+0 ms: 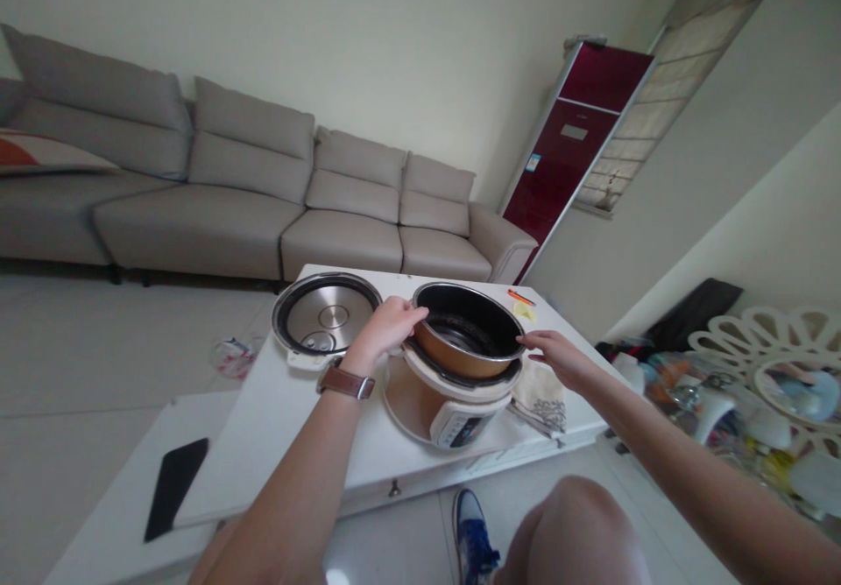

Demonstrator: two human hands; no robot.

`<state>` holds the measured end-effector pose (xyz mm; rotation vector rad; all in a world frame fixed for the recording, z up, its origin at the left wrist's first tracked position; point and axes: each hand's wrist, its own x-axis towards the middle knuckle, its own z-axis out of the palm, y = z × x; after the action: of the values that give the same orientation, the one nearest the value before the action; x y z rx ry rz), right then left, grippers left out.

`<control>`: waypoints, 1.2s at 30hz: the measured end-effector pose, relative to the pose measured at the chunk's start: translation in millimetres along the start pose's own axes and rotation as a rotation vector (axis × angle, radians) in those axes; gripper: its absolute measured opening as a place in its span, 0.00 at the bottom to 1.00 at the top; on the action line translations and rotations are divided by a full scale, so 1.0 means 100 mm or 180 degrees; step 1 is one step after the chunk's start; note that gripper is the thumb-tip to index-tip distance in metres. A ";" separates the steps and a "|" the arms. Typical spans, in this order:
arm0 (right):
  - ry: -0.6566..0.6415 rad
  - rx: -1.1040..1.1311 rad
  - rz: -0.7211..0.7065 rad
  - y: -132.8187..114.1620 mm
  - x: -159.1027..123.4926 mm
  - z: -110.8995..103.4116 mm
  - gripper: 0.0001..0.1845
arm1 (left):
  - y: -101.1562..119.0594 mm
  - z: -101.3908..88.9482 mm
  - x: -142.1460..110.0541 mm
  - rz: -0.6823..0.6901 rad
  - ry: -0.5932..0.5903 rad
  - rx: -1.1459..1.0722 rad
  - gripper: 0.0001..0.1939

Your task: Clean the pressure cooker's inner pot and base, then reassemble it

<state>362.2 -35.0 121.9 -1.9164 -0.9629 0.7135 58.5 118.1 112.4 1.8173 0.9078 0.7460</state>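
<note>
Between my hands is the inner pot of an electric pressure cooker, black inside and golden brown outside. It is raised partly out of the cooker body, which stands on the white table with its control panel facing me. My left hand pinches the pot's left rim, thumb and fingers closed on it. At the right rim, my right hand grips the edge between thumb and fingers. The cooker's lid is hinged open to the left, its metal inner side facing up. Nothing shows inside the pot.
The white table also bears a folded cloth, an orange pen-like item and a yellow piece. A black flat object lies lower left. Beyond stands a grey sofa; clutter surrounds a white oval-framed mirror at right.
</note>
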 end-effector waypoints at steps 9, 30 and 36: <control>-0.0283 -0.0067 0.0107 0.05 -0.08 0.01 0.12 | 0.03 0.01 -0.05 -0.0124 -0.0003 0.0597 0.23; -0.0084 -0.1843 -0.1705 -0.01 0.00 -0.10 0.10 | -0.24 0.03 0.07 0.0640 0.0717 0.1092 0.08; 0.0404 -0.0986 -0.0938 0.23 0.27 -0.09 0.22 | -0.39 0.05 0.15 0.0267 0.0669 0.0896 0.15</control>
<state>392.0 -23.8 102.6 -1.9942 -1.2991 0.2797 60.2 139.7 75.8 2.0604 1.1244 0.9117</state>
